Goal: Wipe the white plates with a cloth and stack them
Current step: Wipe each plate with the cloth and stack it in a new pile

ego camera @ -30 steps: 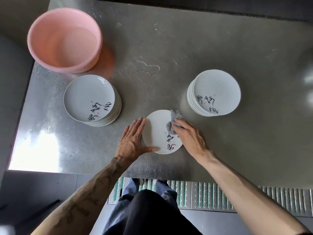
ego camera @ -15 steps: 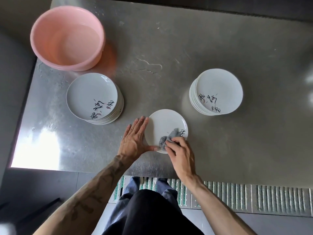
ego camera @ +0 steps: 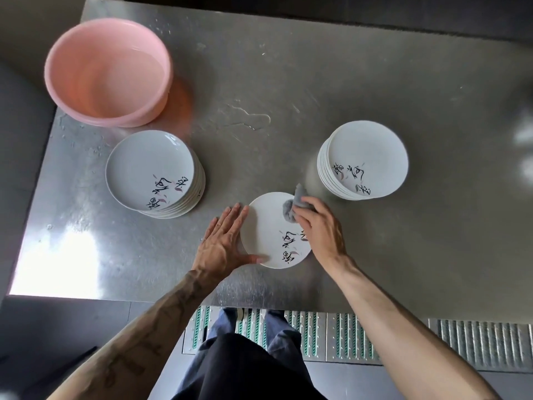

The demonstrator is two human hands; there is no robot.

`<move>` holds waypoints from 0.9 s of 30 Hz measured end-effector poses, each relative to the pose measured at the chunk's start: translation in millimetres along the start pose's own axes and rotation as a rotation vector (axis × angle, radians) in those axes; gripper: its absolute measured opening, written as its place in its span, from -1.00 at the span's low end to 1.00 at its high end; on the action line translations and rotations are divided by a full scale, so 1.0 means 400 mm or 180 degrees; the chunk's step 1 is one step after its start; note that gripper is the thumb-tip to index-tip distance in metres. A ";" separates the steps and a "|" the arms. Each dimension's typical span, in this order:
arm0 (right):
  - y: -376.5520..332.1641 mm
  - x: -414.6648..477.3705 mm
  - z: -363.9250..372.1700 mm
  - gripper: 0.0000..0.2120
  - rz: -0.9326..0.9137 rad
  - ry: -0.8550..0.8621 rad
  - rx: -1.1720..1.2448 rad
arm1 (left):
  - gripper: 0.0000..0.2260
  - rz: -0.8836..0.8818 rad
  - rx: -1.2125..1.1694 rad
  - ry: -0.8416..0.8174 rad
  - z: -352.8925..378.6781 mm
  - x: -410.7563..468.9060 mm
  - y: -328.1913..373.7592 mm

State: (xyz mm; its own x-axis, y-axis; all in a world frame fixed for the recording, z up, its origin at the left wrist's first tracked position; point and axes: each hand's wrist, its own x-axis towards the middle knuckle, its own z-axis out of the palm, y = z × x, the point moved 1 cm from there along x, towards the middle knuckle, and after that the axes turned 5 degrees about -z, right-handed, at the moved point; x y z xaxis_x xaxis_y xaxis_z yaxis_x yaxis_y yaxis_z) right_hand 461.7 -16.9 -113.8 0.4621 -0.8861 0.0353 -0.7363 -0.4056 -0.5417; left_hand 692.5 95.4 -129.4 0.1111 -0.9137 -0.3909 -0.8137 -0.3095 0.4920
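Our right hand clutches a crumpled grey cloth on the far rim of the round white lettered plate. Our left hand lies flat, fingers straight, against that plate's left edge. One stack of white plates stands left of that plate, another stack to its right.

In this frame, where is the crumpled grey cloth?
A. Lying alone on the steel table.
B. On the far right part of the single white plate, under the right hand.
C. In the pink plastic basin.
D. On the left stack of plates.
B: the right hand grips the crumpled grey cloth against the far right rim of the single white round plate, which the left hand steadies.
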 end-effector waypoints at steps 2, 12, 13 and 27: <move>0.000 -0.009 0.011 -0.78 0.0242 0.0116 0.0142 | 0.15 0.0019 0.0020 -0.0023 -0.001 0.000 -0.002; -0.099 -0.234 0.022 -0.77 0.1614 0.0757 0.0905 | 0.15 0.0095 0.0361 0.0001 -0.004 -0.010 0.010; -0.106 -0.242 0.023 -0.78 0.1710 0.0760 0.0987 | 0.13 0.0193 0.0528 0.0056 -0.003 -0.016 0.010; -0.108 -0.224 -0.018 -0.84 0.2215 0.1256 0.2286 | -0.42 0.1697 0.1757 0.0484 -0.007 -0.023 0.085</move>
State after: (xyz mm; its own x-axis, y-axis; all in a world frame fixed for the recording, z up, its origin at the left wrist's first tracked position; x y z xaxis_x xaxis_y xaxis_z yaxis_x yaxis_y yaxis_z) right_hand 448.6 78.4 -87.6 -0.2334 -0.9334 -0.2725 -0.2538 0.3290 -0.9096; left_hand 665.5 92.6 -107.0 -0.3299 -0.9406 -0.0800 -0.9408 0.3206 0.1098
